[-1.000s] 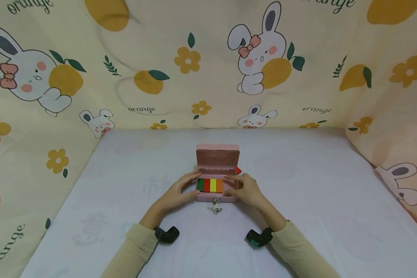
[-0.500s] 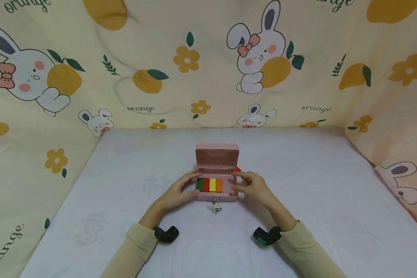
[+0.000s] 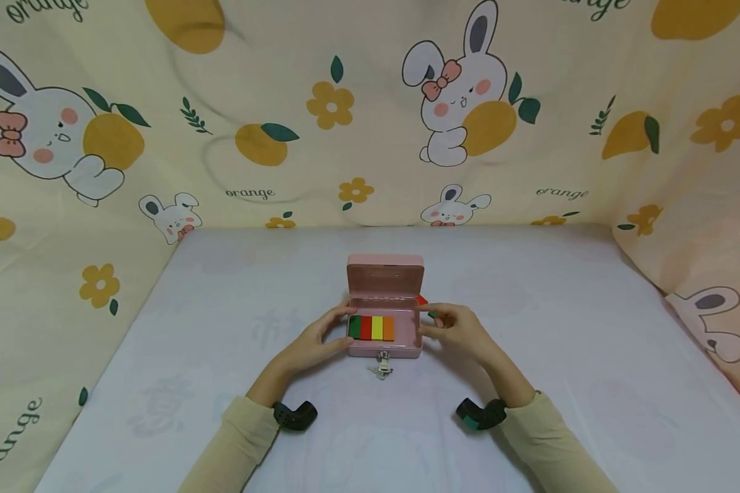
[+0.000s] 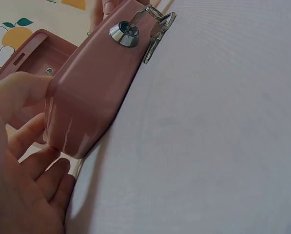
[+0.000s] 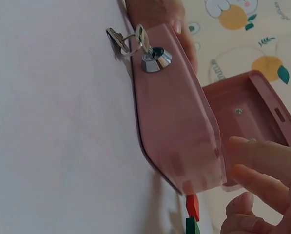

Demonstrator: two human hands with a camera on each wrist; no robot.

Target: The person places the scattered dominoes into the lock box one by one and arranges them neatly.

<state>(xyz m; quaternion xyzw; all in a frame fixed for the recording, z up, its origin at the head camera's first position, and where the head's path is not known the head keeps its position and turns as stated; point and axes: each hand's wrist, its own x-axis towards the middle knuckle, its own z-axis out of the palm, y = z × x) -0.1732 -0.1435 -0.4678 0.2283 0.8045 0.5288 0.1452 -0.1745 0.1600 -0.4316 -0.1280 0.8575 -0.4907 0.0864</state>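
A pink metal cash box (image 3: 407, 330) stands on the table with its lid (image 3: 385, 281) raised. Inside, at the left, a green block (image 3: 355, 328), a red block (image 3: 366, 328), a yellow block (image 3: 377, 328) and an orange block (image 3: 389, 328) lie side by side. My left hand (image 3: 311, 342) grips the box's left end, thumb on the rim and fingers along the outer wall. At the right end, my right hand (image 3: 462, 332) holds nothing, its index finger and thumb extended at the rim; contact is unclear.
Keys (image 3: 382, 370) hang from the lock at the box's front. Beyond the right end lie a red block (image 5: 193, 207) and a green block (image 5: 192, 226), partly hidden in the head view. A printed cloth (image 3: 370, 123) borders the white table (image 3: 234, 274).
My right hand has drawn back rightward, from inside the box beside the orange block to its right edge. My left hand and the box have stayed put.
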